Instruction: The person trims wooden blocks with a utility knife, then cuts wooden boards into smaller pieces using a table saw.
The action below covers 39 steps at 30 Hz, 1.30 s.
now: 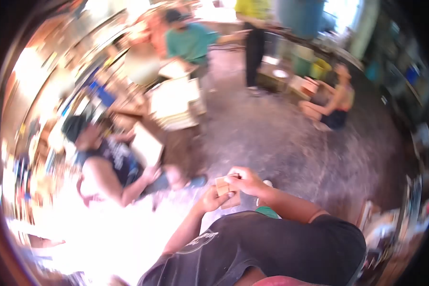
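Observation:
Small flat tan pieces, apparently wood, are held between my hands in front of my dark shirt. My left hand is closed around the lower left side of the pieces, its thumb across the front. One tan piece shows above the thumb, and another tan piece shows below it. My right hand pinches the upper right edge, fingers bent over the top. Blur hides whether the pieces are joined and exactly what they are.
At left, a seated person holds a pale board. Stacked pale boards stand behind, near a person in green. Another person sits on the concrete floor at right. Someone in dark trousers stands farther back.

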Motion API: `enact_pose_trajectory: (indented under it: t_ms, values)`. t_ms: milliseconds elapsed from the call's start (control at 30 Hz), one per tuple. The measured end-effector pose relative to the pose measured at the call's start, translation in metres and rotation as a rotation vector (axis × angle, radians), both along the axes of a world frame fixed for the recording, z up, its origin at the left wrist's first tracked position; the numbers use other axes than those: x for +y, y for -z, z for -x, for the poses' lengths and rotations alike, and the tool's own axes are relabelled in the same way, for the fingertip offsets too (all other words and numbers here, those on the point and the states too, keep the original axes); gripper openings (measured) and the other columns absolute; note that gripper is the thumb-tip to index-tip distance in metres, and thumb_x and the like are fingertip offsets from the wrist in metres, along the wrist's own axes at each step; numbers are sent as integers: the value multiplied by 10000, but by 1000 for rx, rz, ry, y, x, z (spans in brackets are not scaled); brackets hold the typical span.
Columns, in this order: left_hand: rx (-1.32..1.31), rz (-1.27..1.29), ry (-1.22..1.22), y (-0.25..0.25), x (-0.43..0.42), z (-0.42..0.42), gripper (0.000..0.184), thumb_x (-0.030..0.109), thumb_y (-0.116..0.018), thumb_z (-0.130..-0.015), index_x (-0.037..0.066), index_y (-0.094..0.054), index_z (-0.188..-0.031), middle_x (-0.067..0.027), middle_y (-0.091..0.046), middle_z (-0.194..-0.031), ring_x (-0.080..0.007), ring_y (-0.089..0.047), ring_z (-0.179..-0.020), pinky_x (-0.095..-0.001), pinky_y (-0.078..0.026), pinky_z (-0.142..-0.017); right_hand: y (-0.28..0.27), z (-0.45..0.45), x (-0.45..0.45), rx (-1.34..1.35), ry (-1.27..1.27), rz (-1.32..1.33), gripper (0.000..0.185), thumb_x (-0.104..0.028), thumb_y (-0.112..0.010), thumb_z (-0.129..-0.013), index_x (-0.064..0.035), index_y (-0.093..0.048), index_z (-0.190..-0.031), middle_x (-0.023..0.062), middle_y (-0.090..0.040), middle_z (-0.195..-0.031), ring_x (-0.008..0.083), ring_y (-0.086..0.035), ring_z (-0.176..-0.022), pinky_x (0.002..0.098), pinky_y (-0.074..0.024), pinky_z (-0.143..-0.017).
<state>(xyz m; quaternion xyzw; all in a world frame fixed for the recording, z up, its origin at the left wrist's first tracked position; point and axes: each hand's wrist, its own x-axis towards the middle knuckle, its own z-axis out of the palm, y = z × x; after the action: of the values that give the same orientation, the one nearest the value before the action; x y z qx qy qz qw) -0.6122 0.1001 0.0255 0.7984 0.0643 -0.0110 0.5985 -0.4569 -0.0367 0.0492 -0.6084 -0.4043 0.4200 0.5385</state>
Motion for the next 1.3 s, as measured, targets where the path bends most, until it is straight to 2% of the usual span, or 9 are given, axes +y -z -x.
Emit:
enact_pose_trajectory:
  t_ms: [200,433,533,667,767,833,900,1000,1300]
  values:
    - [36,94,-275,15,27,163,311,242,-636,-952,11,-628,-1160,-63,-691,-1028,-155,-627,-970,-335,-511,-844,-3,119,81,8,-313,0,179,-207,-672,-917,-33,-659,-955,-9,-643,-872,55,-569,-816,256,-482,-729]
    - [-291,69,-796,13,-19,270,372,311,-564,-955,-8,-638,-1132,-25,-652,-931,-131,-585,-849,-314,-480,-754,11,209,124,-86,-777,-109,231,-256,-690,-893,-39,-676,-970,51,-663,-913,118,-603,-820,300,-500,-746]
    - [-62,-11,-952,22,-27,322,363,315,-557,-958,-6,-645,-1103,-40,-654,-895,-132,-572,-822,-316,-470,-723,18,254,143,-122,-975,-135,217,-241,-687,-890,-52,-685,-996,79,-673,-952,147,-620,-859,314,-506,-774]
    - [-188,27,-1115,14,-28,369,365,333,-516,-970,-6,-648,-1007,-94,-615,-758,-150,-571,-730,-330,-461,-653,15,319,161,-231,-1039,-107,207,-241,-653,-925,-47,-671,-994,33,-672,-899,111,-604,-839,284,-483,-760]
    - [-214,-42,-1188,24,-3,415,389,346,-496,-973,-14,-640,-1006,-108,-606,-738,-164,-567,-705,-338,-455,-637,6,370,184,35,-1020,61,186,-214,-618,-965,-40,-649,-1024,-28,-640,-900,40,-560,-848,230,-463,-734]
    - [-264,-79,-1267,22,18,454,388,347,-493,-973,-12,-639,-986,-111,-597,-728,-163,-559,-700,-341,-452,-636,3,416,212,-15,-1059,-31,189,-225,-629,-958,-44,-649,-1010,-24,-637,-890,41,-552,-842,233,-461,-731]
    - [-383,-186,-1312,10,45,506,365,333,-503,-964,-9,-631,-951,-113,-584,-714,-162,-550,-696,-343,-450,-642,0,467,242,-362,-1034,-251,186,-230,-630,-956,-48,-646,-993,-26,-624,-876,39,-542,-828,234,-459,-712]
    - [-281,-215,-1335,-9,70,596,293,271,-539,-930,-11,-609,-897,-125,-580,-717,-189,-563,-688,-349,-451,-650,-26,559,270,-78,-1073,-98,198,-232,-606,-954,-34,-619,-943,0,-569,-792,57,-493,-780,273,-452,-686]
    - [-409,-256,-1531,-62,112,718,184,176,-559,-882,1,-595,-833,-115,-570,-757,-209,-563,-701,-345,-447,-652,-81,710,334,-142,-1167,-213,185,-198,-626,-937,-17,-591,-926,43,-548,-793,91,-492,-765,298,-442,-685]
